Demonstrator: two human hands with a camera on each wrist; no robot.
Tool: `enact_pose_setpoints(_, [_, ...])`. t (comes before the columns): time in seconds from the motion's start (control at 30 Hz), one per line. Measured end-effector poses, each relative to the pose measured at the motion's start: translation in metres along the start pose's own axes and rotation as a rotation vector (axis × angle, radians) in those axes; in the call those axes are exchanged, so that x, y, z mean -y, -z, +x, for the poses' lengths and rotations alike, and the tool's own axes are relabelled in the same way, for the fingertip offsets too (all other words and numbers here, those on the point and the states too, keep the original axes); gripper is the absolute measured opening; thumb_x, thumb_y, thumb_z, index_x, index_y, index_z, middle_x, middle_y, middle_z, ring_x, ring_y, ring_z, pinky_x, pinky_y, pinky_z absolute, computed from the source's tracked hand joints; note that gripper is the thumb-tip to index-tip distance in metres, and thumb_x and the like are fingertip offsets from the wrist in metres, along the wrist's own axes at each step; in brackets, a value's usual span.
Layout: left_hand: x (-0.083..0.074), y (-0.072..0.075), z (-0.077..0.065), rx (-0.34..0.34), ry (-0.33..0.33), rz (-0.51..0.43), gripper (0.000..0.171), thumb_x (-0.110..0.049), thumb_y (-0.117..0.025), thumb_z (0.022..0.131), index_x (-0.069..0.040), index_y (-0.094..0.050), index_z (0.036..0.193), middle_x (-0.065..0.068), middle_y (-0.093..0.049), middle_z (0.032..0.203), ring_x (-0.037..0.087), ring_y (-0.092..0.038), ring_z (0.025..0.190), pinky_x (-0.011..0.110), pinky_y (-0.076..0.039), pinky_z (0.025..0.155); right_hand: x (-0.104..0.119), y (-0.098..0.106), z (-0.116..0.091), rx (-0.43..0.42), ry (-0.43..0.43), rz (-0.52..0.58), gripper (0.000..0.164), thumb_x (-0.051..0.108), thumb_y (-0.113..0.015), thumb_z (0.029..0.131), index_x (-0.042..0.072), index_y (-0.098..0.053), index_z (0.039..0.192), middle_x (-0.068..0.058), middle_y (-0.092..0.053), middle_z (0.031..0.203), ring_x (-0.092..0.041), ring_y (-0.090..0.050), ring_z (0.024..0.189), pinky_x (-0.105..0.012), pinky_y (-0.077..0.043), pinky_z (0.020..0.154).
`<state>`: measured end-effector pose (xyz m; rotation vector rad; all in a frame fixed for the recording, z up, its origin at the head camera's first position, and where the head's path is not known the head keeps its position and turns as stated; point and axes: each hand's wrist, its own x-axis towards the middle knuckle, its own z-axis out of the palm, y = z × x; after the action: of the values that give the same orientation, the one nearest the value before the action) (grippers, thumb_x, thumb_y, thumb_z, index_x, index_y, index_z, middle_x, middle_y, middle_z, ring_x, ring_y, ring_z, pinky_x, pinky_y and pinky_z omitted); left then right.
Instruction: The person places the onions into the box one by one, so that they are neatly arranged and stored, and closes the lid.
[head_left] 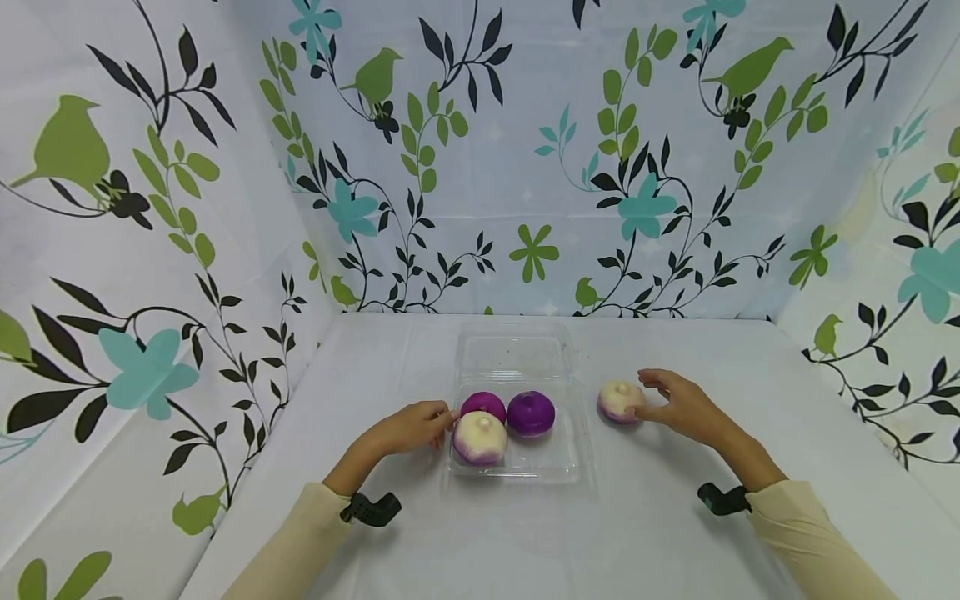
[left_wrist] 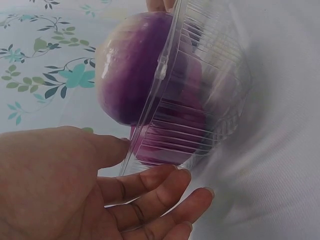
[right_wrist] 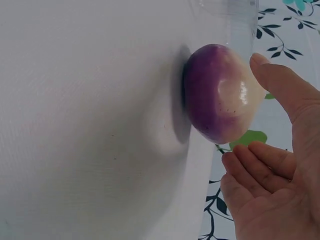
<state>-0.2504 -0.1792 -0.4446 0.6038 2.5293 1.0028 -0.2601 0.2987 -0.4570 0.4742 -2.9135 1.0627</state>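
Observation:
A clear plastic clamshell container [head_left: 551,458] lies with its lid [head_left: 516,354] folded open away from me. At its left wall, my left hand [head_left: 416,427] pinches the rim, with the thumb on the inner side and the fingers outside. Inside are a white-and-purple turnip [head_left: 480,439] and two round purple vegetables, one at the back left [head_left: 483,403] and one in the middle [head_left: 531,414]. Another turnip [head_left: 621,402] sits on the table to the right. My right hand [right_wrist: 270,175] is around its right side, thumb and fingers spread beside it.
The white cloth-covered table [head_left: 525,542] runs back to a patterned curtain [head_left: 532,167] with birds and leaves. Similar fabric hangs at the left [head_left: 247,208] and right sides. A black wrist camera [head_left: 372,509] is on the left wrist and another [head_left: 723,499] on the right.

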Motion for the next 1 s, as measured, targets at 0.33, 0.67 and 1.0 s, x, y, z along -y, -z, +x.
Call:
enact_pose_setpoints(0.33, [0.0016, -0.001, 0.0004, 0.003, -0.007, -0.011, 0.037, -0.029, -0.044, 0.114, 0.0, -0.066, 0.105, 0.01, -0.067, 0.084, 0.021, -0.063, 0.079, 0.034, -0.05, 0.075, -0.0029, -0.008, -0.0021, 0.031, 0.001, 0.035, 0.086, 0.039, -0.085, 0.09, -0.01, -0.047, 0.15, -0.03, -0.053, 0.15, -0.049, -0.051, 0.138, -0.061, -0.04, 0.114])
enact_pose_setpoints(0.67, [0.0029, -0.0005, 0.0009, 0.009, -0.019, -0.017, 0.036, -0.028, -0.044, 0.114, -0.001, -0.066, 0.104, 0.011, -0.067, 0.083, 0.021, -0.063, 0.078, 0.034, -0.05, 0.074, -0.0064, -0.0108, -0.0021, 0.027, 0.017, 0.027, 0.087, 0.038, -0.084, 0.091, -0.013, -0.045, 0.149, -0.032, -0.053, 0.149, -0.051, -0.051, 0.138, -0.063, -0.04, 0.113])
enact_pose_setpoints(1.0, [0.0029, 0.0003, 0.0012, 0.012, -0.033, -0.012, 0.037, -0.028, -0.044, 0.114, 0.001, -0.066, 0.104, 0.011, -0.067, 0.083, 0.021, -0.064, 0.077, 0.034, -0.051, 0.074, -0.009, -0.0108, 0.0003, 0.034, -0.004, 0.002, 0.087, 0.044, -0.082, 0.092, -0.011, -0.047, 0.149, -0.032, -0.055, 0.148, -0.052, -0.053, 0.136, -0.063, -0.045, 0.11])
